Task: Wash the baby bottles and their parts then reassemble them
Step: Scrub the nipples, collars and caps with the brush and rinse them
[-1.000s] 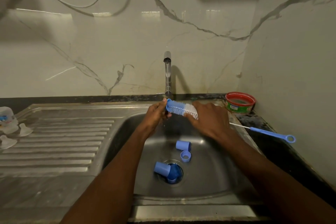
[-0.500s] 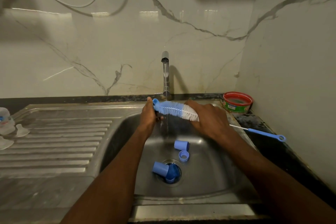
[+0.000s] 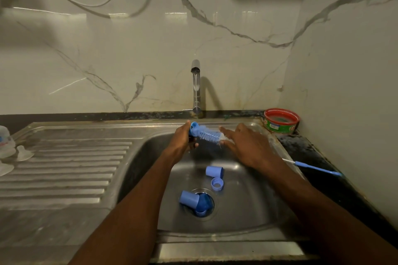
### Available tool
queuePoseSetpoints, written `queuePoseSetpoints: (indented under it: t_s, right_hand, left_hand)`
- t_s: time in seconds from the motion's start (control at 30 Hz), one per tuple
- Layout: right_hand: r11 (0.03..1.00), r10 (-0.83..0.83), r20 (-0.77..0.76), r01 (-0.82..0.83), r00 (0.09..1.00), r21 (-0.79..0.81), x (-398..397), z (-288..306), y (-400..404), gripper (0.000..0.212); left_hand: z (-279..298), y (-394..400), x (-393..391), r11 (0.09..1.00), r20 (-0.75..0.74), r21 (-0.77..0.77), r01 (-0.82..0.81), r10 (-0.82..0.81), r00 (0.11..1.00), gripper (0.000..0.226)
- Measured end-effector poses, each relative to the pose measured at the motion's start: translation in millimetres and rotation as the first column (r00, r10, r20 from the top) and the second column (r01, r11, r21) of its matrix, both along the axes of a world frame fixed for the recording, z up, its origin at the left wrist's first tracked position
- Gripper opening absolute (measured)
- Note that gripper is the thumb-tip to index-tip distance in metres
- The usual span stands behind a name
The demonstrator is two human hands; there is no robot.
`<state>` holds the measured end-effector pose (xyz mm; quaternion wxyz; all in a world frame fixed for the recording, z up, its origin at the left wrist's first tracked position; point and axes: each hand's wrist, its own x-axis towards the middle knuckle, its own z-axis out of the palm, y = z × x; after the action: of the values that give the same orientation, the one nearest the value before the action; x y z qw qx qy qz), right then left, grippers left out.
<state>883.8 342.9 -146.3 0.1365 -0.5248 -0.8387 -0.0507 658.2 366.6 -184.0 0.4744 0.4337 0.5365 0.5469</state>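
Observation:
A bottle brush (image 3: 207, 134) with blue and white bristles is held level over the steel sink (image 3: 247, 211), just under the tap. My left hand (image 3: 183, 139) grips its blue tip end. My right hand (image 3: 245, 146) has straight fingers, and the white bristles lie between its index finger and thumb. The brush's thin blue handle (image 3: 316, 169) sticks out to the right past my wrist. In the basin lie a blue cap (image 3: 214, 171), a blue ring (image 3: 217, 184), and another blue cap (image 3: 189, 199) beside a darker blue part (image 3: 203, 203) on the drain.
Water runs from the tap (image 3: 195, 88) at the back. On the ribbed drainboard's left edge stand a clear bottle (image 3: 5, 142) and two clear teats (image 3: 24, 153). A red and green tub (image 3: 281, 121) sits in the back right corner by the wall.
My left hand slid toward the brush's tip and now grips it. My right hand's fingers have straightened, baring more of the bristles.

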Motion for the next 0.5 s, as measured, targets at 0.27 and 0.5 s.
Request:
queuePoseSetpoints:
  t_s: [0.27,0.5]
  right_hand:
    - [0.983,-0.037,-0.031,0.042,0.999,0.178,-12.2,4.3,-2.2,0.056]
    - [0.956,-0.108,-0.018,0.108,0.994,0.272,-6.6,6.2,-3.9,0.036]
  left_hand:
    - [-3.1,2.0,-1.9,0.997,-0.062,0.063,0.036,-0.033,0.998,0.049]
    - [14.8,2.5,4.9,0.987,0.186,0.137,-0.086,0.060,0.981,0.040]
